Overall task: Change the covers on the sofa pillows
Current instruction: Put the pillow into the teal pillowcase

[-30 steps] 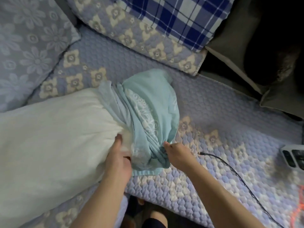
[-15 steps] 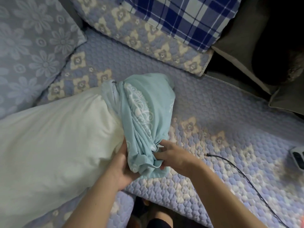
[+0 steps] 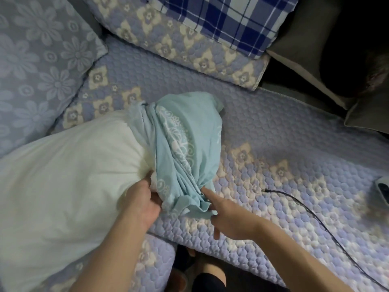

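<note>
Step, judged: light-teal patterned fabric cover point(image 3: 185, 148) bunched over 3 o'clock end of plain white pillow point(image 3: 69, 182). Left hand point(image 3: 141, 203) gripped pillow; right hand point(image 3: 227, 216) pinched cover hem. Next likely needs a steady pull.

Left hand point(image 3: 141, 204) gripping, right hand point(image 3: 226, 213) pinching

White pillow point(image 3: 63, 175); light-blue cover point(image 3: 185, 148), white lace print; blue-plaid cushion point(image 3: 227, 20).

I am at home, in a living room, leaning over my sofa point(image 3: 273, 131) with its quilted lilac flower-print cover. A blue plaid cushion point(image 3: 227, 20) leans at twelve o'clock, and a loose charging cable point(image 3: 311, 209) trails at four o'clock.
</note>
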The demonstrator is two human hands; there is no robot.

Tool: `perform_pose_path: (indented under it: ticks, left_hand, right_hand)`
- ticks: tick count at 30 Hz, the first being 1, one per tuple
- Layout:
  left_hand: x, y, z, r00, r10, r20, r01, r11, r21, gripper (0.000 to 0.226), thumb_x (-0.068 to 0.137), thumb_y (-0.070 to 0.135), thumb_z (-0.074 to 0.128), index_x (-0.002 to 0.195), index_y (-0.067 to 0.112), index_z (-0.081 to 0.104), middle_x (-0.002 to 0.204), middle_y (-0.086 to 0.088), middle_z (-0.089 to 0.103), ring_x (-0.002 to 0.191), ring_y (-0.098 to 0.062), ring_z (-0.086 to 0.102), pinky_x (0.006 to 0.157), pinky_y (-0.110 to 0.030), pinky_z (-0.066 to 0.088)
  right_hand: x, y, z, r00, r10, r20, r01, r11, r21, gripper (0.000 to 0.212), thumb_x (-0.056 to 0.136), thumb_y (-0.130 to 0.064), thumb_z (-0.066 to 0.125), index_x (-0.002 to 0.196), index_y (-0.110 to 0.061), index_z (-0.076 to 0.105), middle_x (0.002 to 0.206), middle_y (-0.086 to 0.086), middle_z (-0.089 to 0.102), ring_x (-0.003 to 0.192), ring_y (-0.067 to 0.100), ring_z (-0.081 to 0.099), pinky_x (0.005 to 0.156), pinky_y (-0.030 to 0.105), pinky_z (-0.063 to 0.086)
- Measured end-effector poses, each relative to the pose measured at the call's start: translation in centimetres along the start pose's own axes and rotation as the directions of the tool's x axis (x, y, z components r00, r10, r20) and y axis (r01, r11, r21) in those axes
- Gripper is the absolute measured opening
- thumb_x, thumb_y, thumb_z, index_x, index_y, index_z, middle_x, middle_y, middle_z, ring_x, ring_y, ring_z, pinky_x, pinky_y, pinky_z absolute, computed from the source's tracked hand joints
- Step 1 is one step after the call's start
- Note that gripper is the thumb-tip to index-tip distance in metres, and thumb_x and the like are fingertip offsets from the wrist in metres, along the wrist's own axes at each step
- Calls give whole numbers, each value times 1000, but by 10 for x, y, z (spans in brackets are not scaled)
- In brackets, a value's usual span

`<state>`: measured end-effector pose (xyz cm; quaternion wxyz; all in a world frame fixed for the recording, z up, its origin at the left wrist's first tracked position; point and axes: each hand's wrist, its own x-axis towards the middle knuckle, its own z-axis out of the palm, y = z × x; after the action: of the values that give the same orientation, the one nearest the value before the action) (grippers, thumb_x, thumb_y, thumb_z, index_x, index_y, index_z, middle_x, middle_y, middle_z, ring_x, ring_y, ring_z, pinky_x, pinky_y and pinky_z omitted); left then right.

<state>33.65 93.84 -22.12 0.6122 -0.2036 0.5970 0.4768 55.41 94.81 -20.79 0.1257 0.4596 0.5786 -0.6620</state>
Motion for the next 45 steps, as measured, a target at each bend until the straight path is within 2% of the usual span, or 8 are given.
perform_pose_path:
  ticks: [4, 13, 16, 19, 26, 32, 41, 45]
  left_hand:
    - [-13, -6, 3, 994, -90, 56, 96, 988, -124, 41, 105, 34, 48, 124, 2, 66, 118, -22, 71, 110, -35, 69, 98, -50, 53]
    - [-28, -6, -2, 970, -208, 129, 191, 972, 134, 53, 104, 42, 44, 115, -5, 64, 108, -30, 72, 92, -38, 73, 83, -51, 57]
    - [-33, -10, -3, 956, -241, 167, 216, 964, 154, 54, 105, 45, 41, 128, 1, 62, 118, -25, 70, 102, -38, 72, 79, -50, 62]
    - [-33, -14, -2, 941, -259, 218, 239, 964, 113, 57, 103, 50, 44, 131, 4, 63, 121, -23, 70, 103, -37, 72, 75, -48, 63]
    - [-28, -21, -3, 891, -302, 339, 270, 953, 139, 74, 97, 67, 43, 141, 11, 58, 143, -22, 56, 133, -40, 53, 117, -54, 36]
    - [-11, -23, 7, 997, -26, 72, 32, 995, -89, 37, 97, 36, 56, 113, 6, 72, 121, -20, 71, 106, -35, 70, 99, -50, 52]
    - [-33, -31, -3, 963, -213, 163, 159, 942, 296, 46, 102, 42, 50, 126, 8, 68, 124, -19, 70, 112, -35, 69, 97, -48, 53]
    - [-32, -30, -15, 996, -84, 41, 62, 924, 377, 49, 102, 51, 46, 120, 11, 70, 115, -15, 74, 104, -31, 72, 93, -43, 55]
  right_hand:
    - [3, 6, 25, 999, -33, -41, 38, 993, 111, 75, 83, 7, 34, 141, -39, 33, 134, 2, 55, 84, 25, 70, 74, 46, 60]
    - [22, 6, -3, 986, 120, 115, -162, 546, 822, 30, 89, -9, 55, 117, -5, 64, 102, 12, 68, 87, 28, 64, 86, 43, 57]
    - [32, 3, -19, 910, 363, -199, -173, 771, 613, 19, 87, -24, 59, 72, -15, 65, 70, 1, 58, 61, 17, 42, 58, 30, 38]
    - [38, -11, -13, 853, 240, -463, -48, 920, 389, 16, 90, -12, 55, 80, -3, 64, 65, 4, 55, 57, 15, 42, 53, 27, 33]
    - [37, -24, 11, 933, 170, -317, -27, 912, 410, 25, 93, -21, 54, 115, -33, 55, 81, 13, 64, 56, 12, 52, 52, 28, 41]
    - [24, -22, 21, 915, 367, -169, -287, 885, 368, 52, 87, -48, 57, 132, -27, 42, 102, -5, 63, 91, 14, 62, 82, 30, 52]
    - [34, -21, 22, 982, 190, 9, -70, 314, 947, 66, 85, -48, 74, 133, -6, 60, 126, 16, 69, 116, 32, 66, 103, 49, 51]
    - [34, -17, 15, 961, 240, 140, -243, 479, 843, 57, 90, -48, 70, 129, -7, 65, 125, 11, 70, 120, 29, 64, 107, 48, 48]
